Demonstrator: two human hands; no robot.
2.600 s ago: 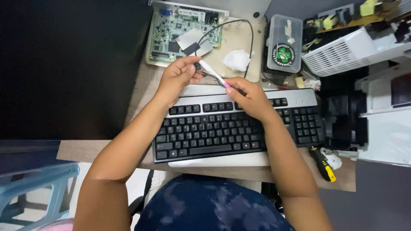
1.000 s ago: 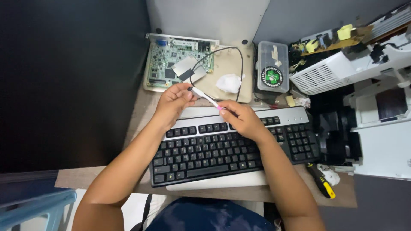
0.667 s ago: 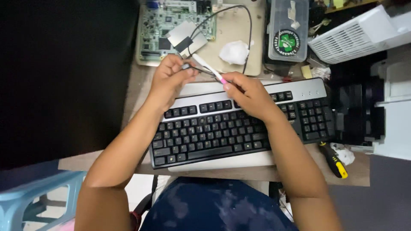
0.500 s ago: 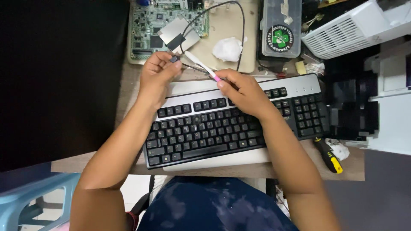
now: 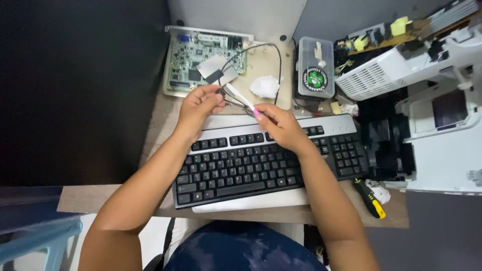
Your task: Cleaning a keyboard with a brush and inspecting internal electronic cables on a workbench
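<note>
Nearest the camera, the person's lap and the front edge of the desk (image 5: 100,198) were partly cut off by the frame. Over the black keyboard (image 5: 261,163), the right hand (image 5: 281,128) was closed in a pinch on a slim white tool with a pink band (image 5: 242,99); its tip was hidden where it met the left hand (image 5: 198,106). That hand was curled around a small dark connector (image 5: 220,91) on a black cable (image 5: 261,50), too small to make out. Beyond lay a green circuit board (image 5: 203,57), a crumpled tissue (image 5: 265,86) and a clear lidded box (image 5: 315,68). Compared with half a second before, both hands kept the same grips; only the view had shifted, showing more of the board.
</note>
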